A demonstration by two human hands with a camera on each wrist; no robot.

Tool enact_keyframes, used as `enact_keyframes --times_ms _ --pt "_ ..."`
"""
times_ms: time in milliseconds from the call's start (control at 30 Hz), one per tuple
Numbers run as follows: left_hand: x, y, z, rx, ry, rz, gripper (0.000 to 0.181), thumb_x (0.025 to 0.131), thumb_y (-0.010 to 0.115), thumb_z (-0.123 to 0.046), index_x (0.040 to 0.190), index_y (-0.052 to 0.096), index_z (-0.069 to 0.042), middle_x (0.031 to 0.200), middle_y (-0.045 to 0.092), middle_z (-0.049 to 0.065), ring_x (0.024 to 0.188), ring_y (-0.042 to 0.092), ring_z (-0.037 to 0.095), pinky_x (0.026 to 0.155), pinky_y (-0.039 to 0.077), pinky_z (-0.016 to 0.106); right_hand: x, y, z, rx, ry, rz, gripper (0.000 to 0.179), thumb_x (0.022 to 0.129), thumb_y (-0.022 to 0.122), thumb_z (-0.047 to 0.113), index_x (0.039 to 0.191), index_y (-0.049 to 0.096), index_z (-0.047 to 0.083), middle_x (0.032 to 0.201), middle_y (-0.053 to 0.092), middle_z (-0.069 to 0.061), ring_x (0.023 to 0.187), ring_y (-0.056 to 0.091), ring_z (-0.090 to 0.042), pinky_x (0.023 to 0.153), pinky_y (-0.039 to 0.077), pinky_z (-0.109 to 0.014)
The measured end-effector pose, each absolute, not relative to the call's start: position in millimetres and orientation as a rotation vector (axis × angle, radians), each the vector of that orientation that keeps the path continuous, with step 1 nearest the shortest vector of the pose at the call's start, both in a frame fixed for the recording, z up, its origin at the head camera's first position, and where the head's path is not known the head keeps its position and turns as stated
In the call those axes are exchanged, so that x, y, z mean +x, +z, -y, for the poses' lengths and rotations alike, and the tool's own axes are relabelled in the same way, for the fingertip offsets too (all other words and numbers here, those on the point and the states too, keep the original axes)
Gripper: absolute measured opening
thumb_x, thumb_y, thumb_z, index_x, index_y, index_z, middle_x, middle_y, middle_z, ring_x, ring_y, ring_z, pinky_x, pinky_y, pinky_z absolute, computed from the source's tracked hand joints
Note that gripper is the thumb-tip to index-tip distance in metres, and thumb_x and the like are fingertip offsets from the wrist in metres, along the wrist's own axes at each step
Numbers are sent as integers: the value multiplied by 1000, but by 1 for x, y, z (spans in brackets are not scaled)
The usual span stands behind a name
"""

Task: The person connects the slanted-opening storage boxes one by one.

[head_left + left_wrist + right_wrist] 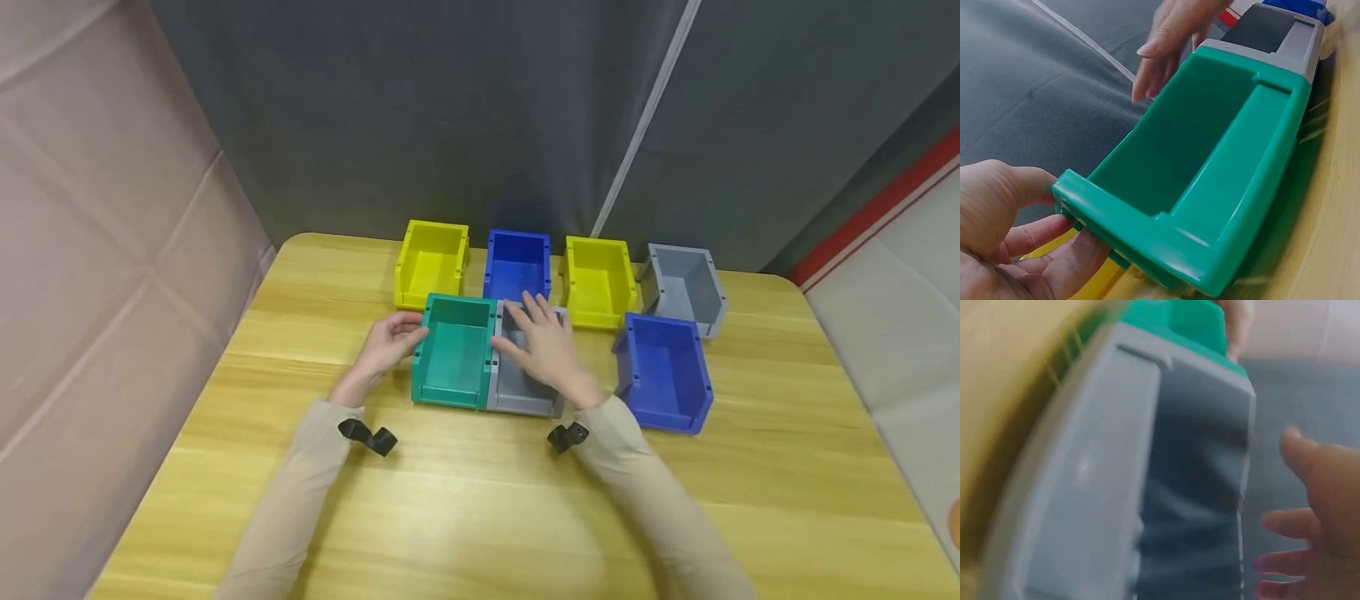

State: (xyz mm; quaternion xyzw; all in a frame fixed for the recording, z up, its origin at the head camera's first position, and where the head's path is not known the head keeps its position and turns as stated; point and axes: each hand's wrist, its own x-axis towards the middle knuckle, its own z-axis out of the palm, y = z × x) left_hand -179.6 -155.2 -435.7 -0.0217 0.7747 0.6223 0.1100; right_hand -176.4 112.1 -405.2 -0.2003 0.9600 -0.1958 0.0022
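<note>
A green plastic storage bin (pixel 454 354) stands on the table against a grey storage bin (pixel 525 396), side by side. At the green bin's left side, my left hand (pixel 385 343) grips its outer wall near the rim. The left wrist view shows the thumb (pixel 1034 185) at the rim's corner and the curled fingers below it. Over the grey bin is my right hand (pixel 550 346), fingers spread and nothing held. In the right wrist view, blurred, those fingers (pixel 1288 524) appear apart from the grey bin's wall (pixel 1085 481).
Behind stand a yellow bin (pixel 431 262), a blue bin (pixel 517 262), another yellow bin (pixel 598 283) and a second grey bin (pixel 684 292). A larger blue bin (pixel 663 375) is right of my right hand. A dark curtain (pixel 390 117) hangs behind the wooden table (pixel 465 500).
</note>
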Motion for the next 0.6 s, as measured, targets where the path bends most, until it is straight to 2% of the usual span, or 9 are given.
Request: enact_keyframes --times_ms 100,200,300,600 --pt "-179 -435 155 -71 1824 -2275 37 93 59 -15 125 52 3 116 57 20 97 56 22 74 51 22 -180 -401 -121 -601 -823 -3108 60 91 58 43 138 47 7 141 41 -21 130 36 -38 103 28 -57" --pt "-179 -435 155 -68 1818 -2274 38 93 59 -15 126 52 3 117 56 20 98 56 23 75 51 23 -182 -398 -133 -571 -970 -3157 53 91 62 35 132 52 3 134 49 -22 122 45 -37 99 38 -51" --pt "-179 -435 155 -73 1821 -2272 38 93 59 -15 126 51 3 119 56 21 98 56 23 75 51 23 -181 -396 -143 -515 -1032 -3180 49 91 62 32 129 55 1 130 52 -21 118 48 -36 96 41 -50" --pt "-179 -435 156 -68 1823 -2252 39 93 59 -16 126 51 3 118 56 21 99 56 24 77 52 25 -177 -388 -174 -437 -1125 -3243 47 89 66 24 125 56 -4 126 54 -24 117 48 -40 98 38 -51"
